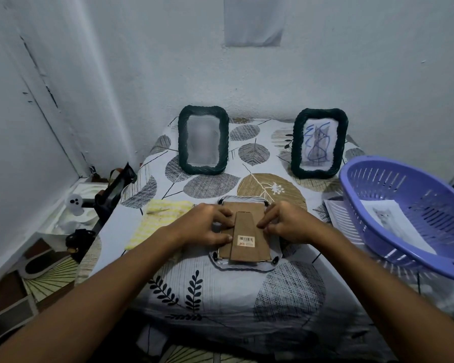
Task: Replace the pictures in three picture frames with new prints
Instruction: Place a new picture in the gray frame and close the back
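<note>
1 face-down frame [244, 231] is lying mid-table on the leaf-print cloth [220, 297]. The left hand [207, 226] and right hand [286, 224] are pressing curled fingertips onto its cardboard back. 2 frames are standing behind; 1 print [393, 221] is lying in the purple basket [378, 179].

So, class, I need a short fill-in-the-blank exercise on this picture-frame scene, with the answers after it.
1. The frame under both hands lies face ____ on the table.
2. ____ frames stand upright near the wall.
3. The basket at the right is ____ in colour.
4. The cloth beside the left hand is ____ checked.

Missing words: down; two; purple; yellow
</note>
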### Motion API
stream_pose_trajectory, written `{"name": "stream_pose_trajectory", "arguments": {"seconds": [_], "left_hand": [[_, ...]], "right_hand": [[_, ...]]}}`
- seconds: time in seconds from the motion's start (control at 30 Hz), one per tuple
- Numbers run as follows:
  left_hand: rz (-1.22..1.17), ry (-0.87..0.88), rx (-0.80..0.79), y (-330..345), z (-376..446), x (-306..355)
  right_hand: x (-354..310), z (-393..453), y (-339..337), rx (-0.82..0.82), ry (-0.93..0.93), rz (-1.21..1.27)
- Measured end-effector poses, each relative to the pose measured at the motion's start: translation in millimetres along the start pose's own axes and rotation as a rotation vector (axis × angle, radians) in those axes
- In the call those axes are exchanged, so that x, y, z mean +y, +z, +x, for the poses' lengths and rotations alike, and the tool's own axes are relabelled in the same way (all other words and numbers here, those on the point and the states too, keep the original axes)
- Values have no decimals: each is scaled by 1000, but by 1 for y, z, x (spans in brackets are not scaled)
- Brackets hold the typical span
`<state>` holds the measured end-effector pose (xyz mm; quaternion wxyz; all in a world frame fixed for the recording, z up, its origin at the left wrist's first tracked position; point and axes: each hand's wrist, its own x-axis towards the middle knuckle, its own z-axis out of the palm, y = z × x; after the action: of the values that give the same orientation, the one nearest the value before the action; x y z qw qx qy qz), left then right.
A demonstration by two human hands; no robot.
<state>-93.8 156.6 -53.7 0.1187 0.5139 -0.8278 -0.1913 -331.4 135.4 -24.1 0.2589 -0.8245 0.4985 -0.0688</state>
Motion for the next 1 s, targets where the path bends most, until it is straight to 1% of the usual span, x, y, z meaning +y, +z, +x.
{"name": "stream_pose_trajectory", "arguments": {"seconds": [0.13, 0.23, 0.4, 0.8, 1.0], "left_hand": [[-7, 5, -80, -5, 0, -4], [0, 6, -106, -5, -1, -5], [-16, 20, -85, -3, -3, -6], [-2, 46, -32, 1, -7, -6], [-4, 47, -36, -2, -7, -7]], "right_hand": [[1, -2, 0, -1, 13, 20], [1, -2, 1, 5, 14, 23], [0, 0, 1, 15, 0, -7], [0, 4, 1, 17, 24, 10], [-1, -2, -2, -94, 31, -104]]}}
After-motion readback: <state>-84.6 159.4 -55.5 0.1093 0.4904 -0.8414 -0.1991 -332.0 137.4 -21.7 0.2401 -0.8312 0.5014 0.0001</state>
